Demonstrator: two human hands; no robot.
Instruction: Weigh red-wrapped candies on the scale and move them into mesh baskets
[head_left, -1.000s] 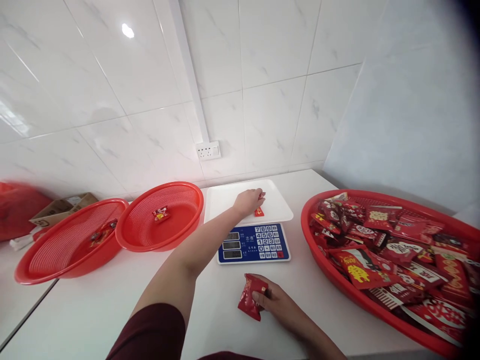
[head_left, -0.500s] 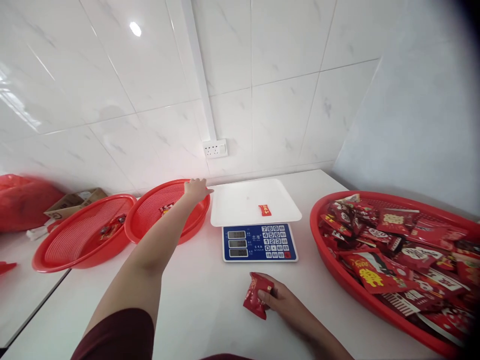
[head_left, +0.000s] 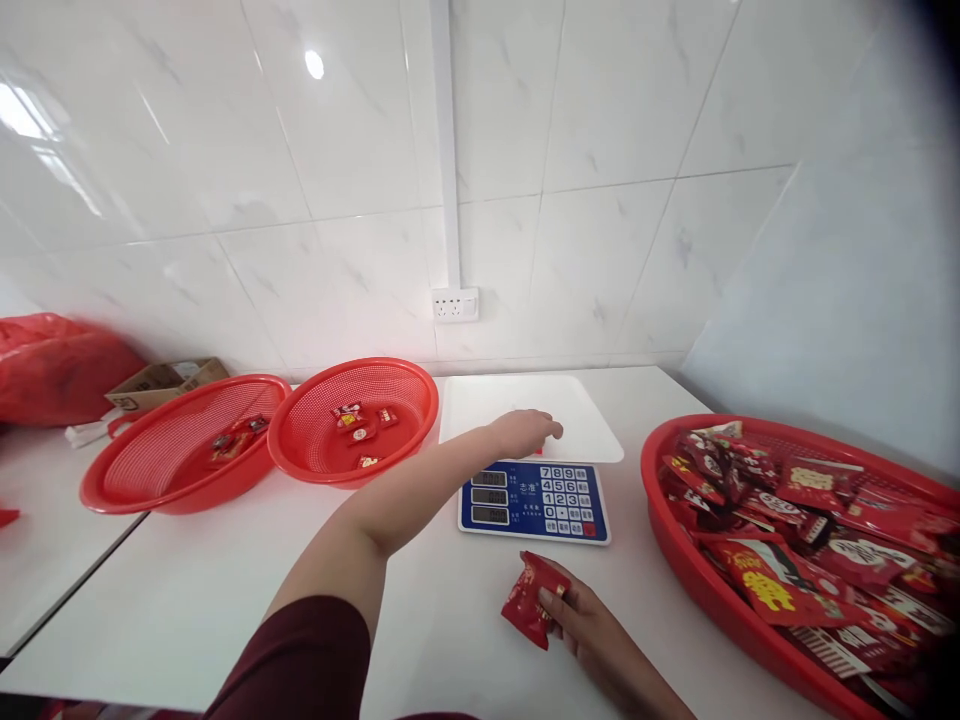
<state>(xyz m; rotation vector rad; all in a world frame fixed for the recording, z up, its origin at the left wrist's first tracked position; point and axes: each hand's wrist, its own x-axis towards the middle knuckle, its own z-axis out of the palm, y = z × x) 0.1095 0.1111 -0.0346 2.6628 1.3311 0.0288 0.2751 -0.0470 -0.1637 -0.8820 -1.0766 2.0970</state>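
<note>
My left hand [head_left: 525, 432] reaches over the white weighing tray [head_left: 465, 400] of a digital scale, its fingers bent and closed on a small red packet [head_left: 538, 451]. Only a corner of that packet shows beneath the hand. In front of the scale's blue keypad panel [head_left: 529, 500], my right hand [head_left: 574, 605] grips a crinkled red snack packet [head_left: 534, 598] between thumb and fingers, above the white table. To the left of the scale, a round red basket [head_left: 300, 462] holds several small red packets [head_left: 360, 434].
A large red basket [head_left: 660, 500] on the right is heaped with snack packets [head_left: 810, 545]. Farther left stand another red basket [head_left: 112, 495], a cardboard box [head_left: 161, 380] and a red plastic bag [head_left: 52, 370]. A power socket [head_left: 455, 304] sits on the tiled wall behind.
My left hand has moved right, from the rim of the middle red basket to the small packet on the weighing tray. The right hand still holds its packet. The view has shifted slightly.
</note>
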